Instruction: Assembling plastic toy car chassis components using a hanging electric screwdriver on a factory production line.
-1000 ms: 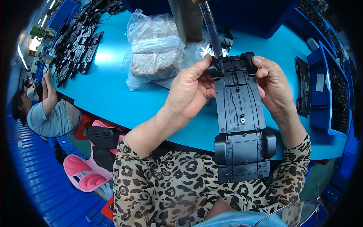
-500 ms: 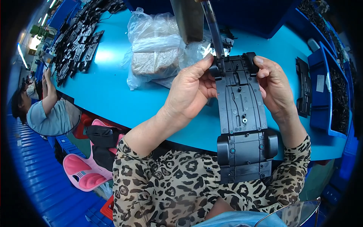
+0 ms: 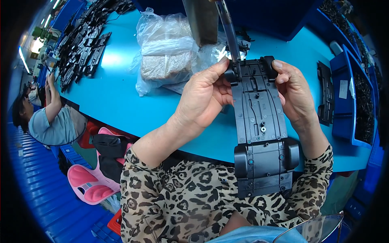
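Observation:
A long black plastic toy-car chassis (image 3: 264, 109) is held between my two hands, its near end hanging over my lap. My left hand (image 3: 202, 93) grips the far left corner, thumb on top and fingers curled beneath. On the far right corner, my right hand (image 3: 295, 91) pinches with its thumb on the wheel arch. The tip of a slim metal rod (image 3: 230, 34), coming down from above, meets the chassis near its far left wheel arch. A small pale ring-shaped fitting (image 3: 263, 129) sits in the middle of the chassis.
Clear plastic bags with pale contents (image 3: 166, 65) lie left of the rod, beside a grey metal post (image 3: 201, 24). Black plastic parts (image 3: 87, 48) are heaped at the far left. Another black chassis (image 3: 325, 93) and a blue bin (image 3: 344, 101) stand right. A person (image 3: 52, 121) sits at left.
The near end of the chassis has shifted very slightly to the right and toward me. Both hands keep their hold, and the rod stays in place.

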{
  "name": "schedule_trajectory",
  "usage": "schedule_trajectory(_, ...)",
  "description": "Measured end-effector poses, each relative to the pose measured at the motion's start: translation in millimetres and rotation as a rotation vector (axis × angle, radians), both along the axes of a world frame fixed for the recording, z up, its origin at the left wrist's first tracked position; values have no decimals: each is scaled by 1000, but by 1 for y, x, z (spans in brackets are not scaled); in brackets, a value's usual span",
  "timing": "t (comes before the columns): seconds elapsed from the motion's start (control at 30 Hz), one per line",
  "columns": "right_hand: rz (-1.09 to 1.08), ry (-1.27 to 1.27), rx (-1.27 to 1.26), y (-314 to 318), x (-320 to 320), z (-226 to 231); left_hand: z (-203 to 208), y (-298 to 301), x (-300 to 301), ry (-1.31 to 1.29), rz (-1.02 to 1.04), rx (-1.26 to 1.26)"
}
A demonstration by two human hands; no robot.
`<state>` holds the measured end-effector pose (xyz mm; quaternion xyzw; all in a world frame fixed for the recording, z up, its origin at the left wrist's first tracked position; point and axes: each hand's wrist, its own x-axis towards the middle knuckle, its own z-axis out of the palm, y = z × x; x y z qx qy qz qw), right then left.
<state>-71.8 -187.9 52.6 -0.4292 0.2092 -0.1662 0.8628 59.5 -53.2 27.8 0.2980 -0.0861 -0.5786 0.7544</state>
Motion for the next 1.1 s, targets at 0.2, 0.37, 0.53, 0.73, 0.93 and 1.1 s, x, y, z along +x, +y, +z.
schedule_trajectory(0.2,-28,5,3,1,0,1,-2,2,5,39,-82,-103)
schedule_trajectory(0.37,-19,15,-4,1,0,1,8,-2,-4,-42,42,58)
schedule_trajectory(0.53,2,15,-40,1,0,2,9,-2,-5,-54,40,74)
schedule_trajectory(0.73,6,-13,-24,3,0,4,8,-1,-5,-47,34,51)
schedule_trajectory(0.93,1,-19,-22,2,0,2,6,0,-6,-51,48,46)
schedule_trajectory(1.1,9,-11,-53,2,1,2,3,0,-7,-64,48,47)
